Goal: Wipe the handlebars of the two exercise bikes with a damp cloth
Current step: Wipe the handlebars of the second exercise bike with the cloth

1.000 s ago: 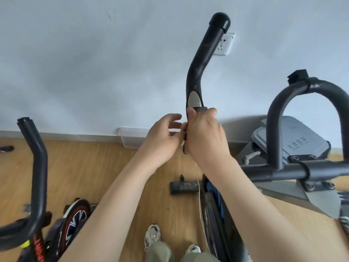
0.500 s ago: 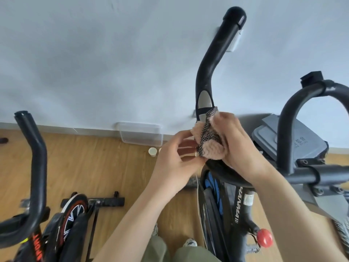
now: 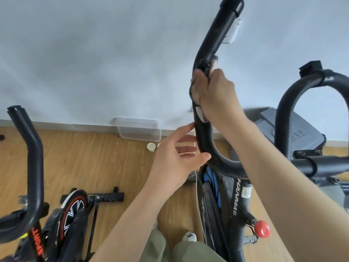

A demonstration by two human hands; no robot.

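At far left the black bent handlebar of the red-lettered exercise bike stands untouched. The left hand hangs with fingers spread wide beside the black curved handlebar of the grey exercise bike, likely to steady it. The right hand grips that bar higher up, wrapping the dark damp cloth around it to rub its full circumference.
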